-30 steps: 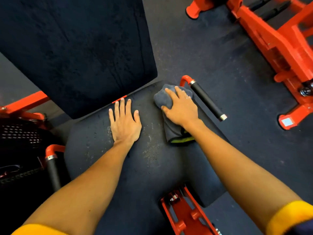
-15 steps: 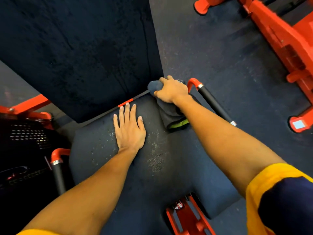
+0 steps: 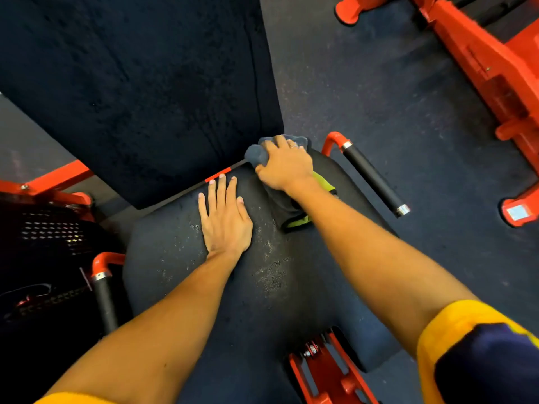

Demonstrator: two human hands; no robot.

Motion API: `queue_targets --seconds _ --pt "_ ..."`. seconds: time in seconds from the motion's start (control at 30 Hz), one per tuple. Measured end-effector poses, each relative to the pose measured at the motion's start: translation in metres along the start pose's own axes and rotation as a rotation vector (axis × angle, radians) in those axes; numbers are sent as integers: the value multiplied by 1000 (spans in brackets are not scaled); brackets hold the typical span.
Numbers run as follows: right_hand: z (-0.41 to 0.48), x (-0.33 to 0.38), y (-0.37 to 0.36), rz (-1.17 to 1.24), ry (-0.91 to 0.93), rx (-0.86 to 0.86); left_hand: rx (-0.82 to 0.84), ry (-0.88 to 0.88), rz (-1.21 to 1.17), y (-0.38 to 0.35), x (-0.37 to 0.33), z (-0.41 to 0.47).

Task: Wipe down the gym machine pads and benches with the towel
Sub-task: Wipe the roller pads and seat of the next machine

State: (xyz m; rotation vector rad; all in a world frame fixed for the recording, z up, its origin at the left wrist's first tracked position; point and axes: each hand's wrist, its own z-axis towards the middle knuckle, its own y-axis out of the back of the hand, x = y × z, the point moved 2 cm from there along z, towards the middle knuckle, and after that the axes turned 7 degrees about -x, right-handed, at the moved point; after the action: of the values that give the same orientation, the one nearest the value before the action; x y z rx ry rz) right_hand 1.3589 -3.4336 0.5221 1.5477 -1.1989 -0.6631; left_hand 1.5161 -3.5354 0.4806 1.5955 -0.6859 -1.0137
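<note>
Since the earliest frame, the right hand (image 3: 284, 166) and the towel (image 3: 256, 154) have been shifted from the right part of the seat pad (image 3: 262, 301) to its rear edge, at the lower corner of the back pad (image 3: 131, 83). The fingers (image 3: 281, 144), previously laid flat, are now curled over the bunched towel and clamped on it; the remaining cloth lies beneath the wrist. The left hand (image 3: 226, 221) has been kept flat on the seat pad, fingers straight and close together.
</note>
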Motion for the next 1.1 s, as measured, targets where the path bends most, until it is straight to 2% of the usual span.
queue_targets --seconds 0.13,0.23,0.3,0.5,0.63,0.77,0.9,1.03,1.1 --pt "-54 15 -13 -12 190 -3 -7 -8 -9 2 0 -2" --pt "-113 -5 -17 45 236 -40 7 -6 -15 2 0 0" --pt "-119 -17 -19 44 168 -23 6 0 -13 3 -1 -1" --pt "-46 7 -12 100 -62 -33 10 -2 -15 2 -1 1" --pt "-78 25 -13 133 31 -56 37 -10 -9 3 1 0" --pt "-137 3 -17 115 132 -67 57 -30 -24 4 2 -3" --pt "-119 -23 -11 68 4 -92 53 -45 -34 10 0 -8" --pt "-105 7 -19 73 -139 -105 65 -71 -17 12 8 -18" --pt "-128 27 -24 96 -123 -99 81 -80 -12 15 12 -24"
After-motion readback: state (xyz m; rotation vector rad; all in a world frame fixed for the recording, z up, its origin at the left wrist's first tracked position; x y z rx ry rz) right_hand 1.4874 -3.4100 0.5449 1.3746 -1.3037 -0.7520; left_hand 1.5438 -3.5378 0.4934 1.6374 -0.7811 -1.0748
